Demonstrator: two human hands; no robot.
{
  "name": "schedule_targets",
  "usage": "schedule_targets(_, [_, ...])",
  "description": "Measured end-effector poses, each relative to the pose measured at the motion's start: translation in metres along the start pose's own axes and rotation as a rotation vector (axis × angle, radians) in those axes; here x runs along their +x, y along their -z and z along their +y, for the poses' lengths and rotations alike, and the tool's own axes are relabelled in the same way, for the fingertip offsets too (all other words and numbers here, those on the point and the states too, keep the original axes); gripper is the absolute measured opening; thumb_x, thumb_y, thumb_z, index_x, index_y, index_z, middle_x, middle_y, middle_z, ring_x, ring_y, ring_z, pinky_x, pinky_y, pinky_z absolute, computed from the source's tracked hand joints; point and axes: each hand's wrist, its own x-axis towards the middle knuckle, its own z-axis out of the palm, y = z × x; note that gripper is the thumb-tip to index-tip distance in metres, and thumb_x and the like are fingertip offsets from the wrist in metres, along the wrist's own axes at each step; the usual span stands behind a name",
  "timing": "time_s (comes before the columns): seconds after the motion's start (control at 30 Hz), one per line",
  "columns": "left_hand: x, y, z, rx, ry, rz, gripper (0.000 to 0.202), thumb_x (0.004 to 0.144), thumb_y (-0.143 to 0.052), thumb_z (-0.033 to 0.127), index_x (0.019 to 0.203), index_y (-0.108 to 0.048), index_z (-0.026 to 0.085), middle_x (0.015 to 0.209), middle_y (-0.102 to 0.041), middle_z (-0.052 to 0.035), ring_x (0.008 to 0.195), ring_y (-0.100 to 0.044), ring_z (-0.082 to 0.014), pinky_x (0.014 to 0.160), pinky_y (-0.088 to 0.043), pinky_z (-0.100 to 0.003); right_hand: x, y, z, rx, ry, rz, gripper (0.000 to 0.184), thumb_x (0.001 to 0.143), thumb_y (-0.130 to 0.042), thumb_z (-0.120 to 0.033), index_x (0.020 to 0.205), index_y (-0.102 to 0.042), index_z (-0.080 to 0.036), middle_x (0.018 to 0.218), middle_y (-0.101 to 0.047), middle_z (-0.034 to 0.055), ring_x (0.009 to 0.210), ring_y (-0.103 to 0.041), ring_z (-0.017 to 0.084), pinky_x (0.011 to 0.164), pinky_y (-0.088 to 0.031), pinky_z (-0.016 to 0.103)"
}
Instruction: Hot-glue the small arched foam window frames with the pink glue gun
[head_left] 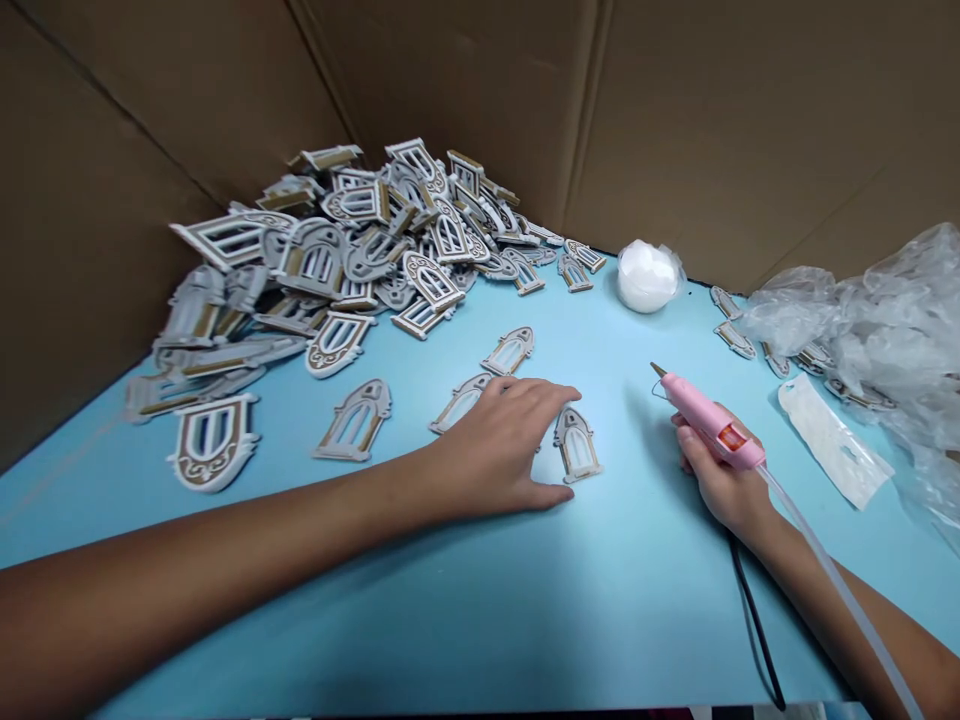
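item: my left grip (499, 445), spread and curved, palm down above the blue table (660, 620), partly over one arched window cut-out (457, 405), a second arched window cut-out (577, 447) just beside the fingertips. item: my right grip (720, 480), closed round a pink hot glue gun (709, 420), nozzle pointing away from me. further off: a heaped pile of window cut-outs (352, 245) against a cardboard wall (750, 120), and a white ball (646, 275) in clear plastic.
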Motion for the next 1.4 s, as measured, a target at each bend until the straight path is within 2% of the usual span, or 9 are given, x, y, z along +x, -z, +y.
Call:
schedule_targets(0.33, [-0.003,-0.012,-0.006,0.001,-0.028,0.189,0.082,0.074,-0.077,0.046,0.143,-0.042,0.017,0.123,-0.065,-0.0141,0.118,-0.059,-0.0372,0.106,-0.040,-0.051,0.000,-0.002,-0.010,-0.107,0.497,-0.276,0.010,0.094,-0.062,-0.015,0.101,-0.061,-0.022,0.088,-0.069,0.0045,0.074,-0.068,0.016,0.063,-0.055,0.026])
schedule_targets(0.5, [-0.003,-0.015,-0.017,-0.020,-0.177,0.311,0.078,0.080,-0.075,0.046,0.143,-0.040,0.020,0.128,-0.064,-0.0136,0.120,-0.059,-0.0346,0.106,-0.042,-0.049,-0.009,-0.003,-0.008,-0.138,0.534,-0.350,0.015,0.097,-0.052,-0.009,0.099,-0.060,-0.021,0.083,-0.065,0.0047,0.068,-0.064,0.015,0.054,-0.048,0.025])
schedule_targets(0.77, [-0.001,-0.012,-0.017,-0.058,-0.168,0.214,0.079,0.075,-0.080,0.047,0.140,-0.045,0.020,0.127,-0.066,-0.0129,0.122,-0.059,-0.0352,0.111,-0.039,-0.051,-0.010,-0.003,-0.014,-0.151,0.507,-0.314,0.015,0.096,-0.053,-0.011,0.090,-0.061,-0.023,0.076,-0.063,0.0027,0.062,-0.061,0.015,0.050,-0.044,0.026])
schedule_targets(0.9, [0.001,0.000,-0.013,-0.148,-0.069,0.238,0.053,0.083,-0.074,0.054,0.119,-0.060,0.018,0.113,-0.071,-0.0109,0.108,-0.065,-0.0309,0.101,-0.049,-0.048,-0.004,0.004,-0.011,-0.050,0.220,-0.166,0.011,0.094,-0.064,-0.028,0.084,-0.060,-0.024,0.071,-0.062,0.0019,0.057,-0.059,0.016,0.052,-0.047,0.029])
schedule_targets(0.97, [0.002,0.007,-0.010,-0.247,-0.004,0.327,0.028,0.093,-0.065,0.047,0.099,-0.065,0.020,0.096,-0.074,-0.0063,0.090,-0.069,-0.0243,0.087,-0.055,-0.040,-0.002,0.006,-0.007,0.049,-0.055,-0.081,0.020,0.096,-0.063,-0.040,0.086,-0.060,-0.023,0.063,-0.059,-0.0003,0.051,-0.055,0.016,0.047,-0.045,0.029])
schedule_targets(1.07, [0.003,0.016,-0.007,-0.386,0.107,0.420,0.018,0.096,-0.063,0.035,0.085,-0.067,0.022,0.077,-0.073,-0.0005,0.070,-0.067,-0.0186,0.068,-0.054,-0.033,0.001,0.006,-0.003,0.164,-0.311,-0.009,0.035,0.094,-0.063,-0.056,0.087,-0.062,-0.021,0.056,-0.056,-0.0018,0.046,-0.052,0.015,0.042,-0.043,0.027])
schedule_targets(1.17, [0.003,0.023,-0.010,-0.404,0.180,0.453,0.020,0.098,-0.059,0.035,0.082,-0.066,0.024,0.061,-0.065,0.0038,0.054,-0.058,-0.0154,0.056,-0.048,-0.031,0.003,0.004,-0.002,0.241,-0.362,0.006,0.043,0.090,-0.066,-0.062,0.082,-0.064,-0.020,0.056,-0.057,-0.0012,0.046,-0.052,0.014,0.042,-0.044,0.026])
schedule_targets(1.3, [0.004,0.026,-0.018,-0.130,0.100,0.439,0.053,0.105,-0.046,0.045,0.056,-0.043,0.022,0.046,-0.043,0.0031,0.046,-0.042,-0.0145,0.055,-0.038,-0.033,0.004,0.003,-0.002,0.304,-0.378,0.007,0.045,0.089,-0.067,-0.064,0.083,-0.066,-0.019,0.056,-0.057,-0.0015,0.046,-0.052,0.012,0.041,-0.043,0.025])
schedule_targets(1.4, [0.003,0.022,-0.018,-0.003,-0.018,0.357,0.046,0.101,-0.049,0.054,0.069,-0.058,0.022,0.066,-0.064,-0.0026,0.071,-0.063,-0.0221,0.075,-0.046,-0.039,0.003,0.004,-0.002,0.311,-0.385,0.009,0.046,0.089,-0.067,-0.064,0.083,-0.066,-0.019,0.056,-0.057,-0.0015,0.046,-0.052,0.012,0.041,-0.042,0.024])
